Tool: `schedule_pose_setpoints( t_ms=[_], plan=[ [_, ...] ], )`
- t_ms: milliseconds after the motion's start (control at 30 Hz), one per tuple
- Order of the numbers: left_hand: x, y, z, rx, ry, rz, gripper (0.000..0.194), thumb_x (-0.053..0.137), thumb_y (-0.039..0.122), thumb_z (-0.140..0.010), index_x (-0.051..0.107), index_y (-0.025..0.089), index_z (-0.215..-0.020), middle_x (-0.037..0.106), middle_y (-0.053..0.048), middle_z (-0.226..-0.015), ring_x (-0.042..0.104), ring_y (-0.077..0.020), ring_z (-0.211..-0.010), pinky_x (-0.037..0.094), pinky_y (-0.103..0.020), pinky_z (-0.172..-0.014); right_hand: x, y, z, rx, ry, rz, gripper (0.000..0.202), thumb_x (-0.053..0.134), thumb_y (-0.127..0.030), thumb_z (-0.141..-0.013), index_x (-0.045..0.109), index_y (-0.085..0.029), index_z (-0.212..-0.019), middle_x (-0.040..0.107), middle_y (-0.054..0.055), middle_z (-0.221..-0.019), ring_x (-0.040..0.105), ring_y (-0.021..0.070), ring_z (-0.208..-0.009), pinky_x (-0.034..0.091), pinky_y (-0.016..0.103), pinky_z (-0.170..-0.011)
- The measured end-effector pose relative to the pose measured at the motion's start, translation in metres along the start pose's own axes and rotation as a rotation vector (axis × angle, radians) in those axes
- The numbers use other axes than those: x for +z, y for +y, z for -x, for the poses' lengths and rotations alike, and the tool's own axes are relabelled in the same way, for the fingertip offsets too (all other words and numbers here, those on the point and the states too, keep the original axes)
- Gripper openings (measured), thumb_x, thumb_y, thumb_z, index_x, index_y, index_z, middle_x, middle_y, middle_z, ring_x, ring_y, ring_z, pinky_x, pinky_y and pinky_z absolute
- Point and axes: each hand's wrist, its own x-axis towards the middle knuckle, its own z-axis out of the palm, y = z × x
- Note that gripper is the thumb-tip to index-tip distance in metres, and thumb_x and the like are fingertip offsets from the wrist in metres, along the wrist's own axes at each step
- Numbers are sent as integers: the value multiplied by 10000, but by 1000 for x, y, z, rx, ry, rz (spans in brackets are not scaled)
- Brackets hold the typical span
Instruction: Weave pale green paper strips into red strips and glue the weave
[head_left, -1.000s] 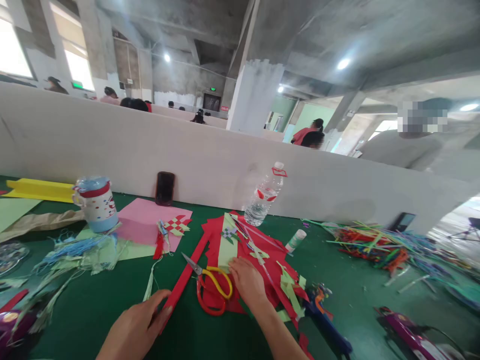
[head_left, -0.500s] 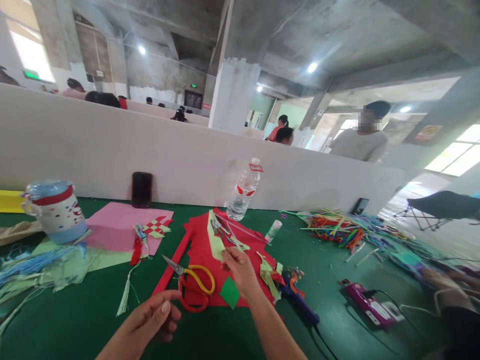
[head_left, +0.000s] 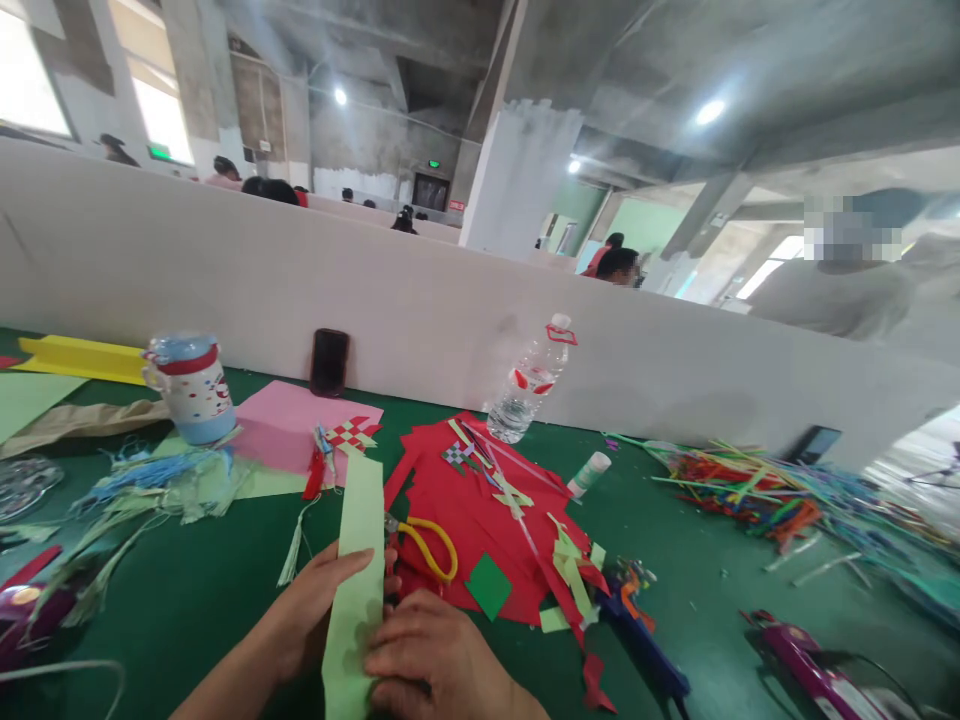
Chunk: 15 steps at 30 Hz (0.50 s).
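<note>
Bottle (head_left: 527, 385) holding clear liquid (head_left: 508, 417), left hand (head_left: 319, 592) pinching pale-green strip (head_left: 361, 515), right hand (head_left: 446, 650) part-open, fingers touching it

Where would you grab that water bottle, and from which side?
Around the body of the bottle, near its red label, probably from the near side. It stands upright, so fingers can wrap its broad, round body, while the wall stands behind it. I'd avoid the red ring at the neck; it looks thin.

A green table (head_left: 225, 620) carries red paper (head_left: 450, 480) beside pink paper (head_left: 281, 425).
</note>
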Motion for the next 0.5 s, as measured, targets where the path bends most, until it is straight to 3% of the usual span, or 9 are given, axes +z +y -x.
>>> schedule_pose_setpoints(
  t_ms=[100,167,233,367,500],
  plan=[
    [-3,10,2,11,7,-13,442,864,268,-636,681,133,-1015,791,-126,-888,753,-319,-896,596,-379,-730,-19,4,-10,242,84,-208,266,625,-470,-923,741,-265,-1046,745,51,-1003,674,209,-937,493,326,-865],
    [-3,17,6,7,-4,-33,476,875,281,-641,671,142,-1048,791,-127,-924,751,-315,-914,596,-391,-769,-35,15,-21,499,314,-390,368,619,-559,-899,718,-240,-1052,698,52,-964,641,202,-865,512,311,-764],
    [-1,20,10,-17,-20,-63,494,884,329,-643,669,135,-1044,790,-141,-911,753,-315,-891,596,-407,-782,-46,29,-33,619,492,-524,526,642,-650,-840,655,-225,-1150,636,52,-990,609,191,-862,519,304,-743],
    [4,11,11,-40,-22,-118,534,887,466,-612,672,140,-976,771,-110,-732,741,-265,-680,588,-363,-680,-50,51,-61,625,477,-635,709,682,-707,-768,573,-203,-1254,607,49,-979,599,161,-754,529,295,-674],
    [3,-6,5,1,25,-123,560,880,550,-573,676,169,-929,732,-60,-666,700,-231,-639,566,-351,-648,-40,54,-82,558,437,-720,670,719,-692,-744,623,-189,-1178,634,19,-865,556,127,-627,491,259,-596]
  ],
)
